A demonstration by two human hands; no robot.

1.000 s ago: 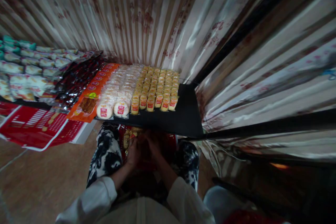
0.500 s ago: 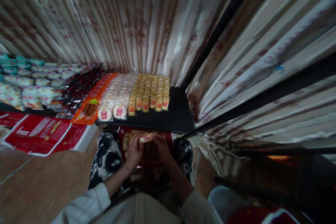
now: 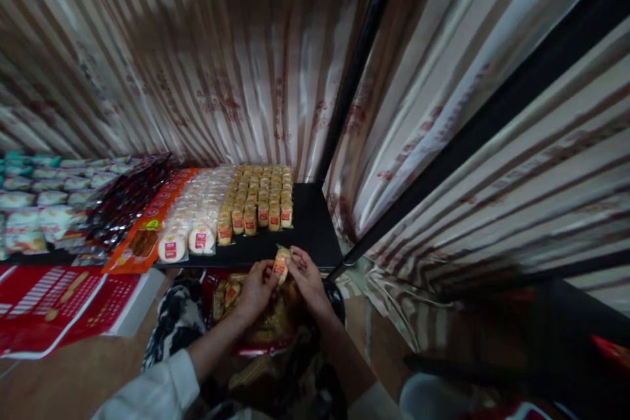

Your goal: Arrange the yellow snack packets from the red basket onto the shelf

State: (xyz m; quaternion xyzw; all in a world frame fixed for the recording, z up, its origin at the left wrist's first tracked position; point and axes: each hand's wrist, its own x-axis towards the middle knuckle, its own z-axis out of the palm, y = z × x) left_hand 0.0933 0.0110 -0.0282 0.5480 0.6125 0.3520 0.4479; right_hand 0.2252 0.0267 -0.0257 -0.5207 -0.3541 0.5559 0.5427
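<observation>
Between my two hands a small wrapped snack pack [image 3: 281, 264] stands nearly upright, yellow with a red and white label. The fingers of my left hand [image 3: 258, 289] are closed on its left side, and those of my right hand [image 3: 306, 275] pinch it from the right. Below them, a red bag [image 3: 263, 343] with more yellow packs [image 3: 231, 292] rests between my knees. Just beyond, matching yellow packs [image 3: 258, 193] stand in rows on a black shelf [image 3: 310, 223]. Left of these rows lie round white wrapped crackers [image 3: 201, 239].
Farther left on the shelf are an orange snack bag [image 3: 142, 243], dark shiny packets [image 3: 123, 203] and white-green packets [image 3: 24, 200]. A red printed bag [image 3: 59, 305] hangs below its front edge. Black poles [image 3: 361, 65] and a striped curtain [image 3: 236, 85] enclose the shelf.
The snack pack has come up out of the bag's opening towards the shelf edge and turned from lying sideways to nearly upright. My view has shifted, so the shelf appears lower and farther left.
</observation>
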